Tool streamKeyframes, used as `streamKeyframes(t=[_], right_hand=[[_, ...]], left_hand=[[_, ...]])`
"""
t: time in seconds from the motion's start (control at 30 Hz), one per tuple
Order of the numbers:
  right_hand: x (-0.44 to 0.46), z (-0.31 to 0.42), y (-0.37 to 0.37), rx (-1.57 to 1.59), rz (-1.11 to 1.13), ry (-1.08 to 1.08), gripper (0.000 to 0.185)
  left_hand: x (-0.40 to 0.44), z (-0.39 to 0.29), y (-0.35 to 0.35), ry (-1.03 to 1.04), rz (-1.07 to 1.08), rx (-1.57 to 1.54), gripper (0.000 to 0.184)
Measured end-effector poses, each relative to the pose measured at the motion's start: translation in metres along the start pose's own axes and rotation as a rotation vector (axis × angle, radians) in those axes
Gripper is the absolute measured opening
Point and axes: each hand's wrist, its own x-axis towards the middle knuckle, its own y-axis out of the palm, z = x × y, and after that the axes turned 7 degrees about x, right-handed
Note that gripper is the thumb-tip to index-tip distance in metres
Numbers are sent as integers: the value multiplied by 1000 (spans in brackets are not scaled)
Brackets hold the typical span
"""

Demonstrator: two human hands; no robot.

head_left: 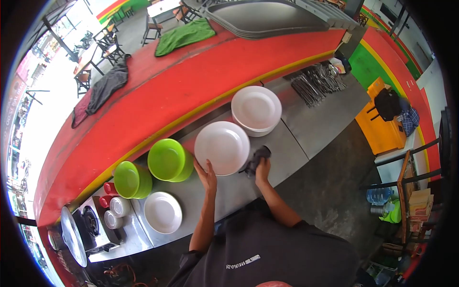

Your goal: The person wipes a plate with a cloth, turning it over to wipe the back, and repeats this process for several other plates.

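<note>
My left hand (pixel 206 176) touches the near left rim of a large white plate (pixel 222 147), its fingers apart on the edge. To the right of that plate, my right hand (pixel 262 171) grips a dark cloth (pixel 258 159). Behind it stands a stack of white plates (pixel 256 109). Left of my left hand are a stack of green bowls (pixel 166 159) and a second green stack (pixel 127 179). A smaller white plate (pixel 163 213) lies nearer the counter's front edge.
The metal counter (pixel 296 126) runs under a red ledge (pixel 191 83) holding a green cloth (pixel 185 36), a grey cloth (pixel 109 86) and trays (pixel 267 19). Cutlery (pixel 318 83) lies at the right; a stove (pixel 91 221) and red cups (pixel 109 188) are at the left.
</note>
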Motion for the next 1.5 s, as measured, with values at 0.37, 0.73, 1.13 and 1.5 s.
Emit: streamKeyframes(t=[0.37, 0.73, 1.13, 1.5], right_hand=[[-184, -113, 68, 13, 150, 218, 41], [-341, -150, 117, -335, 613, -70, 68], [-323, -155, 59, -548, 533, -367, 53], [-455, -33, 125, -398, 1136, -425, 61]], left_hand=[[-80, 75, -281, 65, -428, 591, 58], [-95, 183, -389, -298, -282, 500, 65], [-115, 173, -402, -214, -344, 309, 67], [-122, 79, -404, -226, -334, -203, 49]])
